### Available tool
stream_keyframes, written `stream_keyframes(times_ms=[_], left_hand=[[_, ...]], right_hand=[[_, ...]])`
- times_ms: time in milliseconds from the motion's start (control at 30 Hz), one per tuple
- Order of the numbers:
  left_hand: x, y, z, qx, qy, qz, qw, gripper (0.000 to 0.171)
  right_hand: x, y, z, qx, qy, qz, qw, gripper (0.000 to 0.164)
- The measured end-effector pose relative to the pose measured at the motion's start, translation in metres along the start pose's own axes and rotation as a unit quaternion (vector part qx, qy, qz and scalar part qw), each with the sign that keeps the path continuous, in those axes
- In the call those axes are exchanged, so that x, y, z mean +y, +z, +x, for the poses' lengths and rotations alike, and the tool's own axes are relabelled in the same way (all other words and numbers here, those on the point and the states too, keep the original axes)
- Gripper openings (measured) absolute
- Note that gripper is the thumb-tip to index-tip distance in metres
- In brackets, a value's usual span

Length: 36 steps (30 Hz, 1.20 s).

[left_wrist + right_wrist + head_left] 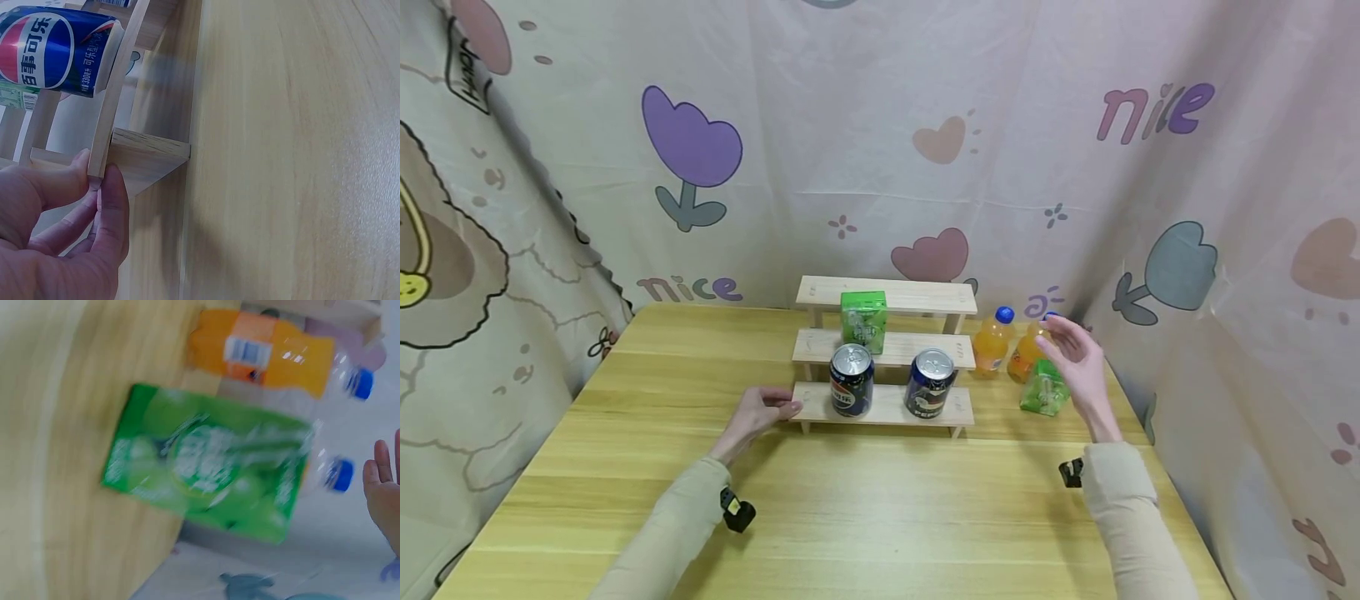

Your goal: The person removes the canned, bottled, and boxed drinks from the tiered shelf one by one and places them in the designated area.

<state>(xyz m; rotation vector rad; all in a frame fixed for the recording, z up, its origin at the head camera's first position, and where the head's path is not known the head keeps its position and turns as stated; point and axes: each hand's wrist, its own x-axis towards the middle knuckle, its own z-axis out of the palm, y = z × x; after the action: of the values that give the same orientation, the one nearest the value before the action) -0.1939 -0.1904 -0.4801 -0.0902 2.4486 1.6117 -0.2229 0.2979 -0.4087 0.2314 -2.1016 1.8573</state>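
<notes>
My left hand (758, 414) pinches the left end of the lowest tier of a three-tier wooden shelf (889, 406), thumb on one face and fingers on the other in the left wrist view. On that tier stand two dark blue Pepsi cans (852, 385) side by side with a gap between. A green drink carton (863, 322) stands on the middle tier, behind the left can. My right hand (1078, 362) hovers with fingers spread near a second green carton (206, 462) on the table, apart from it in the right wrist view.
Two orange drink bottles (992, 343) with blue caps stand right of the shelf, the right one partly hidden behind the carton and hand. A patterned curtain (850, 167) hangs behind the wooden table (865, 517) and along both sides.
</notes>
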Motion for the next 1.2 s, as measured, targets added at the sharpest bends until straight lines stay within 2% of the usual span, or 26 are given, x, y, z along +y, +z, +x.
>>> stream_keyframes(times_ms=[167, 433, 533, 767, 1000, 1200], left_hand=[[-0.001, 0.0, 0.0, -0.002, 0.001, -0.002, 1.0, 0.042], [-0.001, 0.0, 0.0, -0.005, -0.011, -0.002, 0.9999, 0.042], [-0.001, 0.0, 0.0, -0.006, -0.011, -0.008, 0.9999, 0.042], [0.001, -0.001, -0.001, -0.005, -0.003, -0.003, 1.0, 0.043], [0.002, -0.001, 0.0, -0.005, -0.007, -0.004, 1.0, 0.042], [0.001, 0.0, -0.001, -0.008, -0.001, -0.007, 0.9999, 0.042]], right_hand=[[-0.012, 0.021, 0.005, -0.033, -0.001, 0.0, 0.999, 0.05], [-0.028, 0.06, 0.017, -0.097, 0.026, -0.045, 0.994, 0.052], [-0.035, 0.075, 0.021, -0.117, 0.036, -0.042, 0.992, 0.053], [-0.051, 0.104, 0.031, -0.157, 0.027, -0.028, 0.987, 0.054], [-0.064, 0.132, 0.044, -0.208, 0.015, -0.044, 0.977, 0.052], [-0.069, 0.154, 0.051, -0.244, 0.033, -0.062, 0.967, 0.054]])
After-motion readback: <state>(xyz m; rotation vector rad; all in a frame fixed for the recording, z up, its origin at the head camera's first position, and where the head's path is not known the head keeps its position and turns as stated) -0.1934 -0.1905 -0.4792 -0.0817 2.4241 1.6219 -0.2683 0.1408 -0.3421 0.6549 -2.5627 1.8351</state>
